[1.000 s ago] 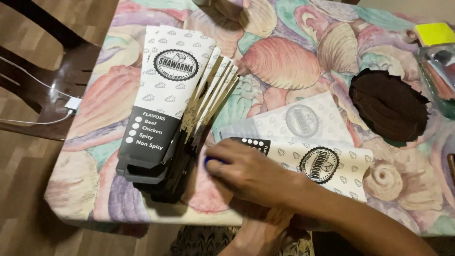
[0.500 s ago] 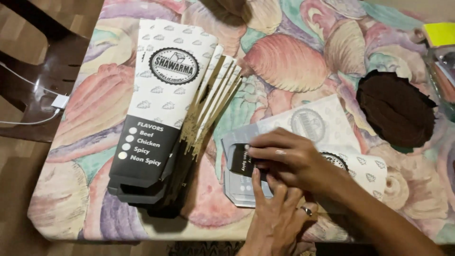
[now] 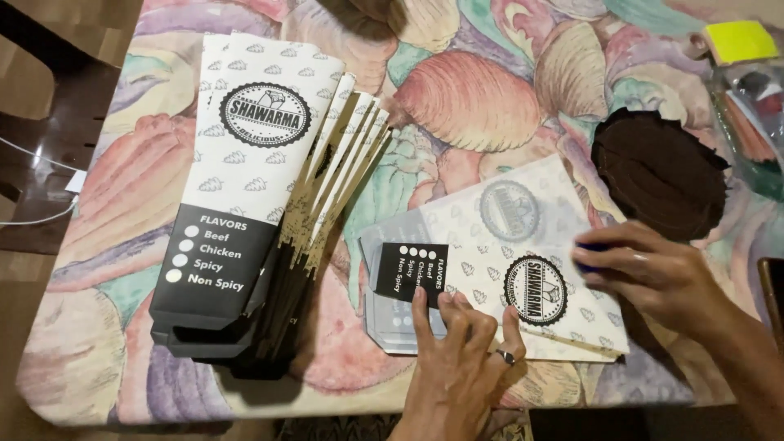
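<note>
Your left hand (image 3: pixel 461 359) lies flat, fingers spread, pressing the black flap of the flattened paper box (image 3: pixel 506 261). At three o'clock of it, your right hand (image 3: pixel 653 273) pinches a small blue object (image 3: pixel 590 255) over the box's edge. The stack of boxes (image 3: pixel 245 204) lies at nine o'clock.

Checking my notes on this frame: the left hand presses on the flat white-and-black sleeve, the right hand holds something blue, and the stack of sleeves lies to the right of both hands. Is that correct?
Not quite. In the head view the stack of sleeves lies to the left of both hands, not the right. The rest holds: the left hand presses on the flat white-and-black sleeve, and the right hand holds something blue.
</note>
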